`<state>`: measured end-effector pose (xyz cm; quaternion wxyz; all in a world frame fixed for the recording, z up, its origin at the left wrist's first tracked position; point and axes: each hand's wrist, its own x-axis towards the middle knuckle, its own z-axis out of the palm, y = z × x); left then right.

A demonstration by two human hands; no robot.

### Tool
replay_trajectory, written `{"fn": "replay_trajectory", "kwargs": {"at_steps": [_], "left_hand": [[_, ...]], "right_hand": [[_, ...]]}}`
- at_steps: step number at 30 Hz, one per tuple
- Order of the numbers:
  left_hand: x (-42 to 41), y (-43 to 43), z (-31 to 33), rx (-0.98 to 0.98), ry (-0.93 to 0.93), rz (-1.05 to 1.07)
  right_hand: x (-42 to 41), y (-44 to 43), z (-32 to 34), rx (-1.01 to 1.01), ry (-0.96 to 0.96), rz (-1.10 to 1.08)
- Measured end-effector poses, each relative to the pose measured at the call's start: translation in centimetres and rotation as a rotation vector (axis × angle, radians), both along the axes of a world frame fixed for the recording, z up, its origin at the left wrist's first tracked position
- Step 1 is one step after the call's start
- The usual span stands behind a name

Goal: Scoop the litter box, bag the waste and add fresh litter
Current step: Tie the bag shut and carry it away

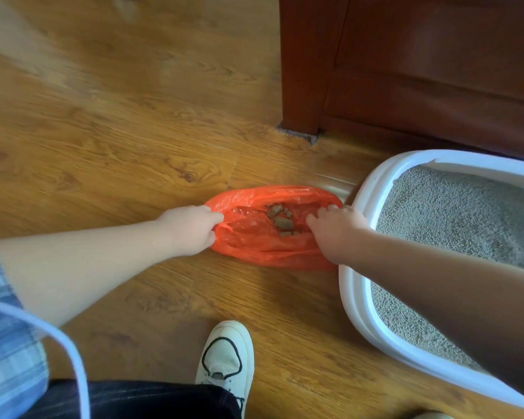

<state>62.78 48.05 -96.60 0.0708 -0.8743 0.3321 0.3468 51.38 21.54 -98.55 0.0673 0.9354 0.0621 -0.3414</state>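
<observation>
Orange plastic bag (270,246) lies on the laminate floor (103,146), mouth spread open. Left hand (191,229) at the bag's 9 o'clock, fingers curled tight round a bunched edge. Right hand (335,226) at 3 o'clock, fingers hooked over the opposite edge, gripping it. Brown waste clumps (282,220) sit inside. White litter box (357,285) just beside the bag at 3 o'clock, grey litter (454,213) in it. White sneaker (227,355) at 6 o'clock; dark wooden cabinet (421,55) at 1 o'clock.

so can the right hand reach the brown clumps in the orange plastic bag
Probably yes: the left hand and right hand hold the orange plastic bag open, and the brown clumps lie uncovered just beside the right hand's fingers.
</observation>
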Motion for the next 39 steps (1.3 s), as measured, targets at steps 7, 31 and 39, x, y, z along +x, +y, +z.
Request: {"fn": "replay_trajectory", "kwargs": {"at_steps": [7, 31, 39], "left_hand": [[0.5, 0.9, 1.9, -0.383, 0.127, 0.265], [-3.4, -3.7, 7.7, -0.941, 0.217, 0.874], [-2.4, -5.6, 12.0, -0.908, -0.019, 0.449]], "right_hand": [[-0.5, -0.2, 0.1, 0.385, -0.252, -0.177], [-1.7, -6.2, 8.2, 1.350, 0.134, -1.513], [-0.6, -3.8, 13.5, 1.047, -0.495, -0.865]]}}
